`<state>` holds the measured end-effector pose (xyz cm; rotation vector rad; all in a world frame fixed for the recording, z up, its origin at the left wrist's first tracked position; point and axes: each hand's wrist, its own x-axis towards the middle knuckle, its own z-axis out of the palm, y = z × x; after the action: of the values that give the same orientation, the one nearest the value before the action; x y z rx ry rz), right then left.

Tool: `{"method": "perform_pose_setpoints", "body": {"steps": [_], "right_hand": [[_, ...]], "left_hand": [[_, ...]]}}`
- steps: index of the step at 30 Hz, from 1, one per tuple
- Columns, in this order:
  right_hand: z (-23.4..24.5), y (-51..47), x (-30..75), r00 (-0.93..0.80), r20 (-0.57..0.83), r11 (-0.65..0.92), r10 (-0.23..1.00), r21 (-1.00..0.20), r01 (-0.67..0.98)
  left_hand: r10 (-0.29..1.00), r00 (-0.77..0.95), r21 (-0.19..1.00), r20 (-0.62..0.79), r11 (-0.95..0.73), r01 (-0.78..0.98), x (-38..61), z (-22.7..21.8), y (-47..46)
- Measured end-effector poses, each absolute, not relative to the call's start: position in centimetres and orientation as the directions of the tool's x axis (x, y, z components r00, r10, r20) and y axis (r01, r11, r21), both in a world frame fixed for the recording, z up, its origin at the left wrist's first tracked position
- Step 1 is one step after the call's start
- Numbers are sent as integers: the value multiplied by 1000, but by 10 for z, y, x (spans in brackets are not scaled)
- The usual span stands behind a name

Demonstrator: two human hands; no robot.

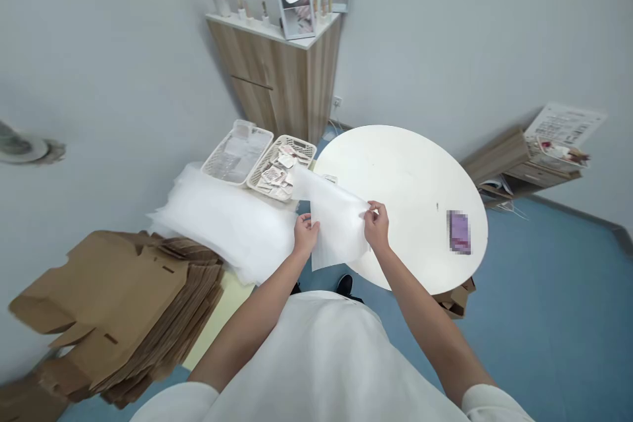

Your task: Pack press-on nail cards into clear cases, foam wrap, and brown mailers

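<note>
I hold a white translucent sheet (332, 217) in the air between both hands, over the near-left edge of a round white table (400, 178). My left hand (305, 235) is closed on the sheet's left edge. My right hand (376, 224) pinches its right edge with thumb and fingers. The sheet's far corner reaches toward a white basket (301, 145) filled with small packets. A heap of similar white sheets (222, 217) lies to my left.
A second white basket (237, 151) sits beside the first. Flat brown cardboard blanks (123, 310) are stacked at lower left. A small purple object (459, 232) lies on the table's right side. A wooden cabinet (281, 72) stands in the corner, low shelves (524, 165) at right.
</note>
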<state>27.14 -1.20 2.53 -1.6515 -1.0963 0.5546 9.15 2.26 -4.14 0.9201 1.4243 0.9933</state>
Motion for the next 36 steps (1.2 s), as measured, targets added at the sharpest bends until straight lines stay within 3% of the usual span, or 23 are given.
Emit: {"method": "perform_pose_setpoints", "body": {"steps": [3, 6, 14, 22, 27, 31, 36], "right_hand": [[11, -51, 322, 507, 169, -126, 845, -859, 496], [-10, -85, 361, 557, 91, -214, 826, -862, 460], [-61, -134, 418, 543, -108, -411, 833, -776, 477], [-81, -130, 428, 487, -225, -531, 844, -474, 702], [-78, -116, 430, 502, -253, -563, 827, -369, 740], [-72, -112, 428, 536, -172, -562, 826, -307, 768], [-71, -114, 426, 281, -179, -325, 943, -313, 893]], "left_hand": [[981, 43, 972, -188, 180, 148, 135, -36, 21], [979, 151, 955, -140, 93, 283, 174, -37, 17], [910, 364, 833, -198, -40, 552, 223, -63, -3], [814, 533, 603, -229, -311, 734, 230, -81, -3], [815, 537, 504, -217, -377, 777, 244, -77, 8], [865, 471, 419, -173, -368, 830, 249, -67, 8], [752, 644, 400, -138, -553, 731, 243, -63, -8]]}}
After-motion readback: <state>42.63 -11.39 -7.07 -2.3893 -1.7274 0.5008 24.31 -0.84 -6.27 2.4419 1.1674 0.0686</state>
